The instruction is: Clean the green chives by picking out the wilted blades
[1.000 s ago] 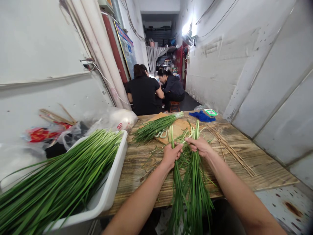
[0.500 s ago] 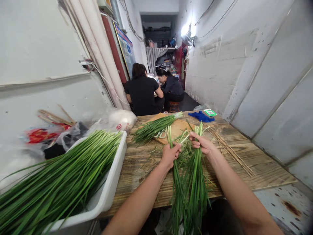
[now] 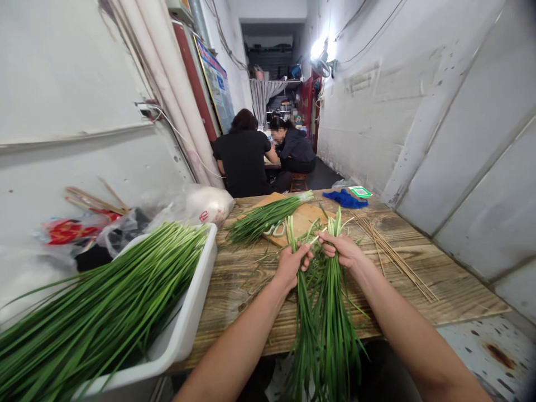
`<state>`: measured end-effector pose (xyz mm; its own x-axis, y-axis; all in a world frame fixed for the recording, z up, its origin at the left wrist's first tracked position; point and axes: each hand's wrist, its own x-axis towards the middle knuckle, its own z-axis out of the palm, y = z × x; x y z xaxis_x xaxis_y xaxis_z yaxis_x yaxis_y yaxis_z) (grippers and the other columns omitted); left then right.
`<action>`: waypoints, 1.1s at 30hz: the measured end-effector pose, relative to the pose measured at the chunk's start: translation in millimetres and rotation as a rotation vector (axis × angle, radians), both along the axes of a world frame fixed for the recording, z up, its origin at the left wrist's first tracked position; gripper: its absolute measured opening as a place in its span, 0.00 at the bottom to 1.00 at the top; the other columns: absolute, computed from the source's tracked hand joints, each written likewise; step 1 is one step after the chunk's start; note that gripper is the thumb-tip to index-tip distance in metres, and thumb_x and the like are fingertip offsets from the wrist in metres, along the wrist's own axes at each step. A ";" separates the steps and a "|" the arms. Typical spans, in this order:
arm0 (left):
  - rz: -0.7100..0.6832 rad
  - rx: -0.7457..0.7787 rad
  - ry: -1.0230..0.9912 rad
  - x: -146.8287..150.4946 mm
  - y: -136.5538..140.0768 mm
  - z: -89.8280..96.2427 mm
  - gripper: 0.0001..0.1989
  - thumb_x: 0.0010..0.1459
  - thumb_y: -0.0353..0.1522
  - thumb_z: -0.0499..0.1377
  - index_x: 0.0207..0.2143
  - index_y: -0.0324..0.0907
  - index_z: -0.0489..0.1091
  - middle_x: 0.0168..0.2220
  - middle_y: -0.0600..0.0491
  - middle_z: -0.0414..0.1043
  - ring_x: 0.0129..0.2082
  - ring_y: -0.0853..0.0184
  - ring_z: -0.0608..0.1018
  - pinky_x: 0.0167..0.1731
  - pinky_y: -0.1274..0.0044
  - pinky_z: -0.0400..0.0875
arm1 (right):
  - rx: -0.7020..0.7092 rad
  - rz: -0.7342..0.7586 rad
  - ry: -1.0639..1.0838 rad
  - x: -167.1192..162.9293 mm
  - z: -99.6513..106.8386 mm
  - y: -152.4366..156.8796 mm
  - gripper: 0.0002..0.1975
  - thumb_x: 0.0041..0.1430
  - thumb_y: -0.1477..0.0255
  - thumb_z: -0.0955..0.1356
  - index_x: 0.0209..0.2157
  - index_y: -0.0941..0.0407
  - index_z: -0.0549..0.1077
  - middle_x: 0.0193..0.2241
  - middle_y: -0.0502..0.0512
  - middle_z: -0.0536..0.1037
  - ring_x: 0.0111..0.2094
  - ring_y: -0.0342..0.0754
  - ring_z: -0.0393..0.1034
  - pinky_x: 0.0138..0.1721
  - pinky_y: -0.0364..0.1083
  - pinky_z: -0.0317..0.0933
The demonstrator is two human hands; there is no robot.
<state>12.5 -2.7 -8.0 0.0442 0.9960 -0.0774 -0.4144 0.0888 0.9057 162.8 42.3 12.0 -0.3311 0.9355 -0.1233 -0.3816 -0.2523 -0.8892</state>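
My left hand (image 3: 293, 265) is closed round a thin bunch of garlic chives (image 3: 306, 326), pale stem ends up and green leaves hanging over the table's front edge. A thicker bunch of chives (image 3: 335, 312) hangs from my right hand (image 3: 338, 247), whose fingers are wrapped round it near the pale ends. Between the two hands a single pale stem lies across, with the right fingertips at its end. Loose trimmings (image 3: 312, 268) lie on the wooden table (image 3: 234, 285) behind and below the hands.
At left stands a white bin (image 3: 190, 324) heaped with chives. Farther back, another chive bunch (image 3: 268, 218) and scissors (image 3: 275, 229) lie by a cutting board (image 3: 305, 220). Thin sticks (image 3: 396, 254) and a blue cloth (image 3: 345, 199) are at right. Two people (image 3: 243, 159) sit beyond.
My right hand has moved slightly left and down, closer to my left hand, with its bunch of chives. The seated person in black has lowered their head.
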 end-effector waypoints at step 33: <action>0.299 0.176 0.433 3.7 4.1 -14.1 0.11 0.47 0.38 0.63 0.23 0.39 0.71 0.16 0.57 0.68 0.13 0.75 0.63 0.16 0.82 0.55 | -0.131 -0.151 -0.052 2.1 -0.4 5.4 0.18 0.45 0.63 0.75 0.21 0.58 0.65 0.13 0.42 0.61 0.10 0.32 0.49 0.08 0.35 0.44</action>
<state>16.2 1.5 -22.1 -0.2415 0.9598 0.1433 0.0155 -0.1438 0.9895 164.9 47.7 11.6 -0.1784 0.9487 -0.2609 -0.3782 -0.3109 -0.8719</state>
